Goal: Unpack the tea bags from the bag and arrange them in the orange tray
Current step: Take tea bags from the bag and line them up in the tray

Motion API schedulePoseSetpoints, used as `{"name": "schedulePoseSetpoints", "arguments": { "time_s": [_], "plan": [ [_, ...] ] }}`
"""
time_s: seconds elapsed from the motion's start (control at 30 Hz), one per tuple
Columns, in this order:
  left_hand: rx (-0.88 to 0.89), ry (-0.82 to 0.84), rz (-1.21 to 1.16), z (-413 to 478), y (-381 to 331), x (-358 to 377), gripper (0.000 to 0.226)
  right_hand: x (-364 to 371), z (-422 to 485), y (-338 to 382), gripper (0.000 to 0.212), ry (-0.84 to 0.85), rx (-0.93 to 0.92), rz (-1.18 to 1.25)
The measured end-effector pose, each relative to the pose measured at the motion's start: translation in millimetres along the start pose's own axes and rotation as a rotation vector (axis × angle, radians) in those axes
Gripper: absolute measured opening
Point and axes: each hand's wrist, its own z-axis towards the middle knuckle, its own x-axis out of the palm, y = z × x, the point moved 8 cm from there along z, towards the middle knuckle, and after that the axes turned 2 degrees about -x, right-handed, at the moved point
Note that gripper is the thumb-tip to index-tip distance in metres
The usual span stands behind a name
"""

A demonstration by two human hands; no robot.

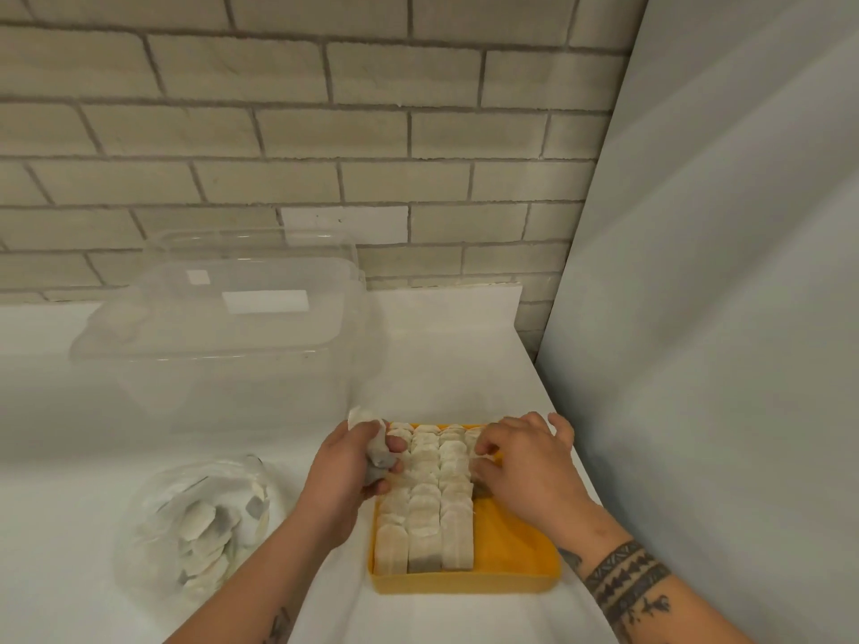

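risks: the right hand point(525, 457) works right against the third of the rows point(425, 504), so a knuckle or thumb could nudge the standing bags and tip them out of line like dominoes. the fourth column is bare orange on the near side, so nothing props a new bag there and it may flop flat. the left hand point(346, 462) hangs over the tray's far left corner with a bunch point(377, 457) clenched in it. if that grip slackens, a bag drops onto the first row or the table point(441, 346). squeezing the bunch hard could crease or split the thin paper.

fingers: left fingers and thumb are curled round the bunch, which sticks out above and below the fist. right fingers are curled down at the far right of the tray point(465, 585) and look to be pinching one tea bag point(484, 455) between fingertips and thumb. most of it is hidden under the hand, so whether it already sits on the tray floor i can't tell.

where things are: three full rows fill the left and middle of the tray, touching each other. the bag point(200, 527) lies open on the table, left of the tray and well apart from both hands, with plenty of tea bags inside. a clear tub point(223, 332) stands behind it.
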Motion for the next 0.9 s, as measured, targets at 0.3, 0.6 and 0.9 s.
{"name": "schedulePoseSetpoints", "arguments": {
  "time_s": [0.3, 0.6, 0.9],
  "plan": [
    [0.027, 0.196, -0.021, -15.1, -4.6, 40.2, 0.027, -10.6, -16.3, 32.3, 0.023, 0.05, 0.138, 0.717],
    [0.007, 0.239, 0.015, -25.6, -3.1, 58.6, 0.035, -3.9, -21.6, 25.6, 0.012, 0.06, 0.249, 0.915],
    [0.095, 0.226, 0.204, -20.5, -5.4, 58.1, 0.018, -14.7, -13.8, 8.3, 0.018, 0.042, 0.156, 0.796]
  ]
}}
